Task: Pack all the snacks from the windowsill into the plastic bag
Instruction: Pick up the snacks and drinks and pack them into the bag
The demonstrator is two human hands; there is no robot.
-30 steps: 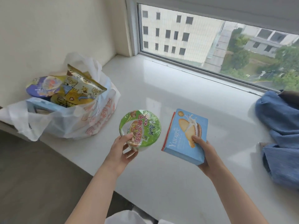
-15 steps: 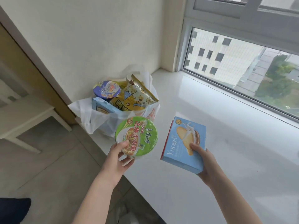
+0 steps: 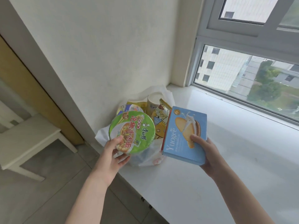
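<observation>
Snacks in hand were two: a green-lidded noodle bowl (image 3: 131, 132) in my left hand (image 3: 113, 156) and a blue biscuit box (image 3: 184, 135) in my right hand (image 3: 204, 152), both held in the air just in front of the plastic bag (image 3: 150, 156), which sat on the windowsill (image 3: 226, 159) against the wall, already holding a yellow pouch (image 3: 159, 125) and a purple-lidded cup (image 3: 129, 108). Left fingers (image 3: 123, 159) were curled under the bowl's rim, thumb pressed on the lid; right fingers wrapped the box's lower corner, thumb on its face. I judged the bowl light but crushable, its film lid slick, so the rim was the right hold; the box stiff and light, its contents likely brittle, best taken across the narrow edges. Against the frame half a second earlier, both items had come up and closer to the bag, now overlapping its mouth, and the view had swung toward the wall corner. Grips unchanged.
</observation>
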